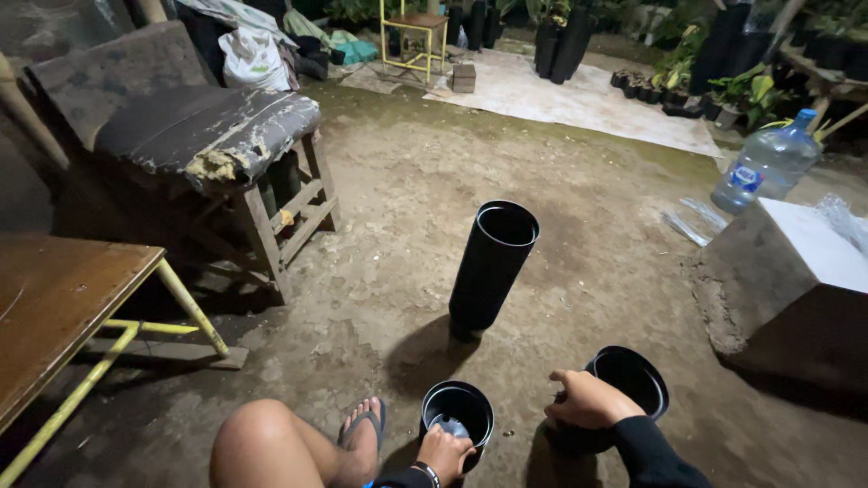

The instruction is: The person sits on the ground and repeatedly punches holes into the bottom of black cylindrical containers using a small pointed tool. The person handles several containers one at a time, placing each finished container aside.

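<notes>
Head view: my left hand [445, 449] grips the small pot [458, 411], right hand [589, 400] clasps the bigger pot [628, 384]; I should hold both rims steady.

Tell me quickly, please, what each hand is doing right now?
Left hand: closed on the rim of the small black pot.
Right hand: closed on the rim of the larger black pot.

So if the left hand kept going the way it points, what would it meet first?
Probably only the small black plastic pot that the left hand already grips at the rim; farther along stands the tall stack of black pots, though depth is unclear.
</notes>
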